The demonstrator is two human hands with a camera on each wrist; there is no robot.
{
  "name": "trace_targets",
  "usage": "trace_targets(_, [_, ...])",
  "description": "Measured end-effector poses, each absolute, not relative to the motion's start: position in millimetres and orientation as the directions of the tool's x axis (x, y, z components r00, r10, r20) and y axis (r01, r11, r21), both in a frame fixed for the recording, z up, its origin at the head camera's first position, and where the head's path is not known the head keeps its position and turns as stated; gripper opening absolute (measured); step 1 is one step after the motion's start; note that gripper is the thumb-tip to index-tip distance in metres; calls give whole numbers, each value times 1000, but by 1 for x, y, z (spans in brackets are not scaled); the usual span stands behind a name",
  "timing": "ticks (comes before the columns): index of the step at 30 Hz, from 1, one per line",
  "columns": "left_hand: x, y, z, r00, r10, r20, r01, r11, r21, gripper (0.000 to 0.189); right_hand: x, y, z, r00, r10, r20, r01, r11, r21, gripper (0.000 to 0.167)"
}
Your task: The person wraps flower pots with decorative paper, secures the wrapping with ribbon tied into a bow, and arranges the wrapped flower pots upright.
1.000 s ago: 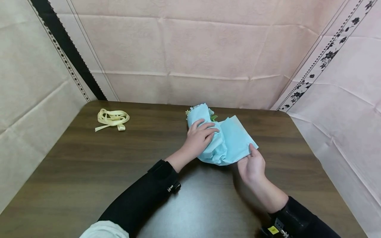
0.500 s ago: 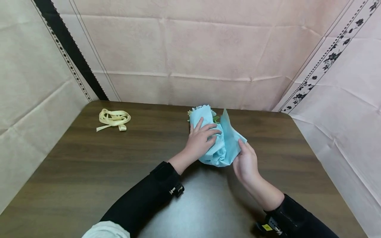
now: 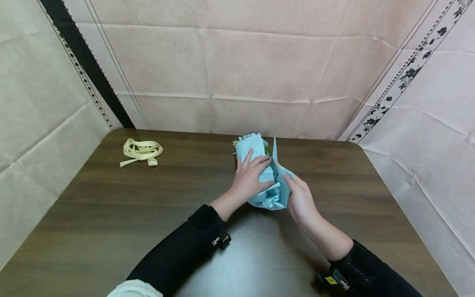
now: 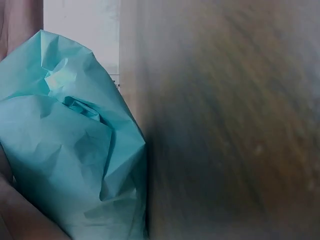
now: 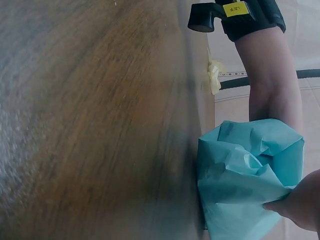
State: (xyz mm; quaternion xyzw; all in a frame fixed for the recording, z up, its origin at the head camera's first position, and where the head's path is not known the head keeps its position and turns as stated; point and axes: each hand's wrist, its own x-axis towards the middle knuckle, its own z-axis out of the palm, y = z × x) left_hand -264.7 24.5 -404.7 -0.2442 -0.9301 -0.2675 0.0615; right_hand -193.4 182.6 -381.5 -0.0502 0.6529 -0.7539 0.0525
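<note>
Light blue wrapping paper (image 3: 270, 201) is folded around a small bunch of flowers (image 3: 237, 143) lying near the table's far edge. Pale blossoms and a bit of green show at its top; the stems are hidden. My left hand (image 3: 249, 175) rests on the wrapped bunch with fingers spread over the paper, pressing it. At the right side, my right hand (image 3: 302, 202) pinches the loose paper edge between thumb and fingers, and that flap stands up beside the flowers. The right wrist view shows the thumb (image 5: 281, 206) on the crumpled paper, close to its gathered bottom end.
A coiled cream ribbon (image 3: 142, 150) lies at the back left of the wooden table (image 3: 148, 222). Pale cloth (image 3: 241, 66) hangs behind the table and along both sides.
My right hand has moved left, bringing the paper flap from nearly flat to upright against the bunch. My left hand stays on the bunch, its thumb shifted lower. The ribbon lies still.
</note>
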Motion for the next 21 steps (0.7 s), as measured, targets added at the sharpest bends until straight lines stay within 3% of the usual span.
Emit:
trace_targets(5, [-264, 25, -405, -885, 401, 238, 466, 730, 500, 75, -197, 183, -382, -970, -237, 63, -80, 63, -995, 46])
trace_targets(14, [-258, 24, -400, -937, 296, 186, 314, 476, 822, 48, -199, 180, -385, -950, -284, 131, -236, 377, -896, 44])
trace_targets(21, [-254, 26, -397, -933, 285, 218, 340, 512, 789, 43, -199, 178, -384, -931, -339, 133, -309, 539, -783, 45])
